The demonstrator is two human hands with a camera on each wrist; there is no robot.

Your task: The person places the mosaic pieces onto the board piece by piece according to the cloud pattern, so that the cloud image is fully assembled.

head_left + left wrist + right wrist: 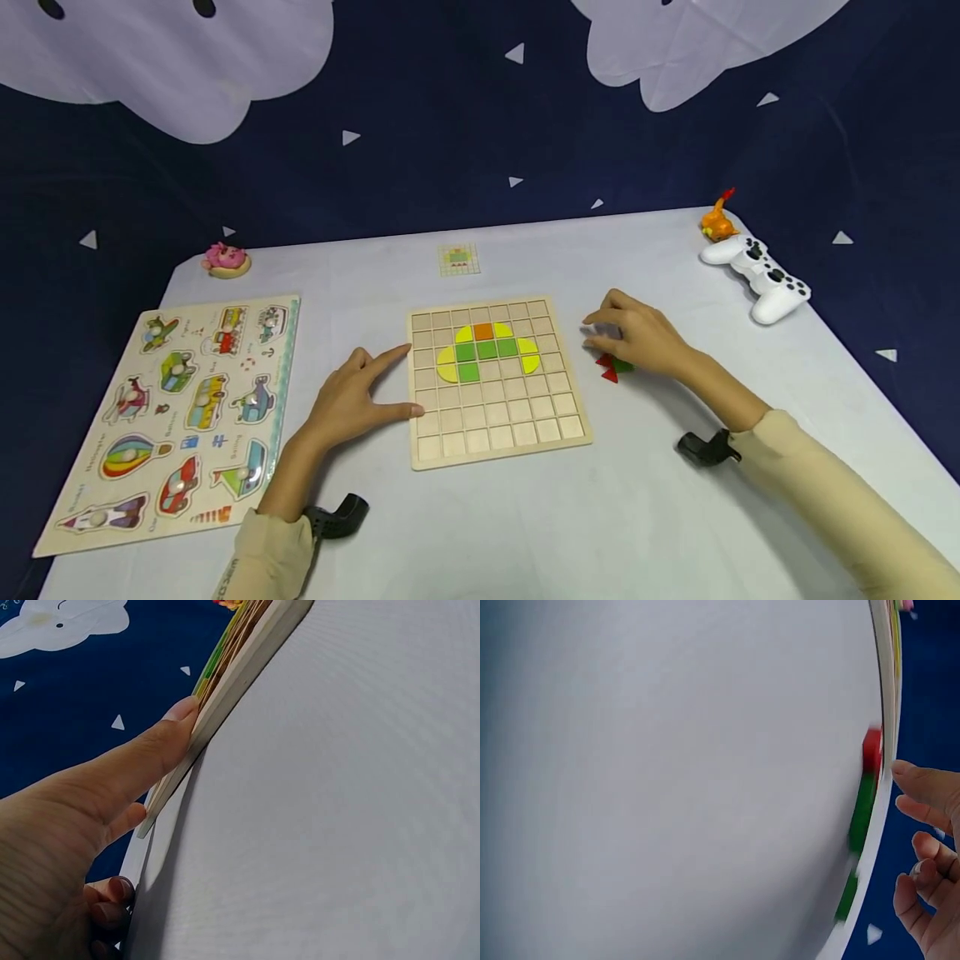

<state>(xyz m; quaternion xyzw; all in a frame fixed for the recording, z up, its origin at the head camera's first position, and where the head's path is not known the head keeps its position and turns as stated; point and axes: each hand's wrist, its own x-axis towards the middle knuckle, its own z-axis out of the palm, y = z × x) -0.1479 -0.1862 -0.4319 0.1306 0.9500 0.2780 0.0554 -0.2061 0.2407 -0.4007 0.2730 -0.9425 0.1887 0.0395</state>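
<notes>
A wooden grid board [498,425] lies in the middle of the table. On it sit green squares [487,348], an orange square [483,332] and several yellow rounded pieces [447,364]. My left hand [347,404] touches the board's left edge, thumb and index finger spread apart; in the left wrist view its thumb [154,754] rests on the rim. Right of the board, my right hand [643,335] hovers over loose red triangles [610,375] and green pieces [622,365], thumb and index finger apart with nothing visible between them. It partly hides the green pieces.
A small pattern card [459,259] lies behind the board. At left is a vehicle puzzle board [176,417], with a pink figurine [227,260] behind it. A white game controller [757,277] and an orange figurine [718,223] stand at the back right.
</notes>
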